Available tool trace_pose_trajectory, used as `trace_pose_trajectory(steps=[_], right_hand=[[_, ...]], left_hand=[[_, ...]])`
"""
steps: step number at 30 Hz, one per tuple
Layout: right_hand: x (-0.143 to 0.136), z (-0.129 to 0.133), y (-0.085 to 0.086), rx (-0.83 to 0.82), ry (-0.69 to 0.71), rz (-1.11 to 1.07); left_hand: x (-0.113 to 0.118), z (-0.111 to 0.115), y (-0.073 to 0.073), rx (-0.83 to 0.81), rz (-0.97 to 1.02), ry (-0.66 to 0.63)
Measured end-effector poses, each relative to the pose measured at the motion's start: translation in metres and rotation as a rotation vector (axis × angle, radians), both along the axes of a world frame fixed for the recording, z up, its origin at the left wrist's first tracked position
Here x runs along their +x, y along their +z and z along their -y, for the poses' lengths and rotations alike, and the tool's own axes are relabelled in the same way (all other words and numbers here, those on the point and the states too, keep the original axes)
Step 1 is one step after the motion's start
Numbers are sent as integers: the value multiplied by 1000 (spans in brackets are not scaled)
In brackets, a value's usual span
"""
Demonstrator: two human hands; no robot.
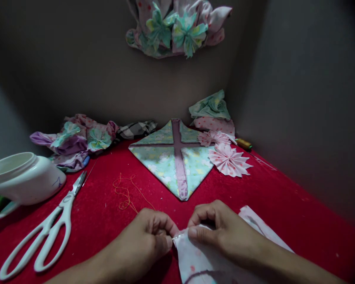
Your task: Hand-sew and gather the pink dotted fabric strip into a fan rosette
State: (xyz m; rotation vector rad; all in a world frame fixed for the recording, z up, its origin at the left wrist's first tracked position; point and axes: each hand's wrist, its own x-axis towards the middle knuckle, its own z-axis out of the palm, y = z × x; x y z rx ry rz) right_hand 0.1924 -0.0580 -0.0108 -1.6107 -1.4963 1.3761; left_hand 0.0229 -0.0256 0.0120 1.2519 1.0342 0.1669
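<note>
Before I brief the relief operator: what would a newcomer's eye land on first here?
Probably the mint kite-shaped fabric piece with its mauve cross, centred on the vivid red cloth. Next, the big white-handled scissors at left, beside a white ceramic pot. Above, ruffled fabric with green bows shows against the dark wall.

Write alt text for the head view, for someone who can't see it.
Right hand pinches pale spotted fabric, left hand at its edge, above a red surface; white-handled scissors lie at left, a diamond-shaped fabric piece beyond.
</note>
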Motion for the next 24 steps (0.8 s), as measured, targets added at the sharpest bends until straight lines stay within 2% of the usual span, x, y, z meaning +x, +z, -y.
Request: trace_pose_trajectory(steps=[6,14,18,22,24], right_hand=[[2,-1,-1,-29,7,-96],[1,0,-8,-204,-3,-367],[-2,2,-8,-155,18,-325],[-5,3,-8,-94,-2,-244],[-7,2,-9,-56,-16,-247]], left_hand=[[-6,-3,-5,-55,50,-37],[-6,-5,-11,-16,93,-21],[-2,-2,-15,14,79,-9],[0,3,-19,2,226,5],[-2,5,-16,110,201,-42]])
